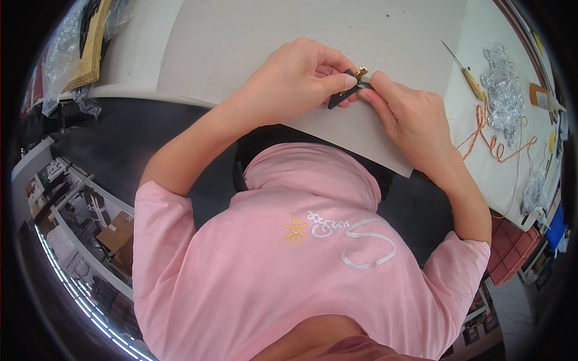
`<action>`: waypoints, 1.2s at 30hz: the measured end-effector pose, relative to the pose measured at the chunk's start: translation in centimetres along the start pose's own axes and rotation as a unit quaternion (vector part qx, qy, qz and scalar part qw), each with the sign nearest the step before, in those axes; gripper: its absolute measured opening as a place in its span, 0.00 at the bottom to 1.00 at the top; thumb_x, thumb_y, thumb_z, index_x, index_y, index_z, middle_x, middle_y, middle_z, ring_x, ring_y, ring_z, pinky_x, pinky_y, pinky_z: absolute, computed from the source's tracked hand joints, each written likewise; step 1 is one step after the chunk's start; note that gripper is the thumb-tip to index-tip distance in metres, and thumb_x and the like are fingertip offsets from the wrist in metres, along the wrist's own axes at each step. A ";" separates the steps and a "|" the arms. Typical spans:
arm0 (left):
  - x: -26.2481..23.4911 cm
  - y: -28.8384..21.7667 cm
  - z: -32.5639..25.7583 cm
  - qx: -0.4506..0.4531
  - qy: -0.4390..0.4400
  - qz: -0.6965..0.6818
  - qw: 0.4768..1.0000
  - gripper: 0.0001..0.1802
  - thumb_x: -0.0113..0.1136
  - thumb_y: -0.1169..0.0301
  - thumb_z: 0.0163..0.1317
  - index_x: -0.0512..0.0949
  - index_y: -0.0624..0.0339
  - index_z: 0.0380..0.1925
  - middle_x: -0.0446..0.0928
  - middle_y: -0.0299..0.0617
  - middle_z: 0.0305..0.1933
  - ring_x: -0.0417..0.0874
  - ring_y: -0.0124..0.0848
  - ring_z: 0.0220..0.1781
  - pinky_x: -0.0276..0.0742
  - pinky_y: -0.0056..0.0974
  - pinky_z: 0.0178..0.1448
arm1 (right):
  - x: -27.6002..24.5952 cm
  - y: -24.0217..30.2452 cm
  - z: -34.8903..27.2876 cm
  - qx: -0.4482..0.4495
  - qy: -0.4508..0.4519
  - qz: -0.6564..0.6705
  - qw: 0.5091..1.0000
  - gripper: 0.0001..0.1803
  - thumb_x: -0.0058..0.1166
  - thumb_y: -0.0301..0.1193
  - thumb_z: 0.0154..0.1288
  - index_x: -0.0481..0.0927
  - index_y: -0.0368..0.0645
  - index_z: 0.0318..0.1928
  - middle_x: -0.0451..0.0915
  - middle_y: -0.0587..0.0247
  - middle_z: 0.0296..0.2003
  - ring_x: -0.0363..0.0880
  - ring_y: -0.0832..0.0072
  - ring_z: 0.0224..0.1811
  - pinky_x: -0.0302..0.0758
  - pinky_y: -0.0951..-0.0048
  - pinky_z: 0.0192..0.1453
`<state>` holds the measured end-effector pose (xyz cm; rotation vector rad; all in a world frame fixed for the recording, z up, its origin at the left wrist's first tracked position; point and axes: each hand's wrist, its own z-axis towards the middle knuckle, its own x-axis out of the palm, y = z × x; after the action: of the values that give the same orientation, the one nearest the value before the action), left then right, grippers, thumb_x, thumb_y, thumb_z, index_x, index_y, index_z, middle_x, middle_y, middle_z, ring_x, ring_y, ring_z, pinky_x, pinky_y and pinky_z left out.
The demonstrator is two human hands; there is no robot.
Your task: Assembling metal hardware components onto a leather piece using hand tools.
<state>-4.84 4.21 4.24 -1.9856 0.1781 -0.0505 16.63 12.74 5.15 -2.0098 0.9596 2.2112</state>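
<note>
Over the grey sheet [241, 54] on the table, both hands meet at a small black strap-like piece [338, 99] with gold-coloured metal hardware [361, 73]. My left hand [313, 75] is closed on the black piece, thumb on top and fingers curled beneath it. From the other side, my right hand [412, 114] pinches a dark end of it between thumb and forefinger, close to the metal part. The exact kind of the piece cannot be made out, as the fingers cover much of it.
To the right lie an awl with a yellowish handle [474, 84], clear plastic-wrapped pieces [504, 90] and a tangled orange cord [481, 123]. A wooden board [90, 48] and clear plastic stand at the far left. A reddish crate [512, 249] sits below the table's right edge.
</note>
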 end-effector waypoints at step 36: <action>-1.9 0.3 -1.0 0.131 -0.185 -0.229 0.947 0.16 0.60 0.70 0.76 0.81 0.67 0.57 0.88 0.47 0.49 0.90 0.31 0.48 0.83 0.34 0.56 | -1.2 0.8 0.5 0.005 -0.083 0.180 0.980 0.18 0.53 0.18 0.71 0.82 0.42 0.58 0.79 0.52 0.52 0.85 0.51 0.42 0.81 0.57 0.45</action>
<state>-6.89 3.46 4.47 -1.6976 -0.5131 0.0015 16.10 12.76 6.61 -1.7237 1.4022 2.4889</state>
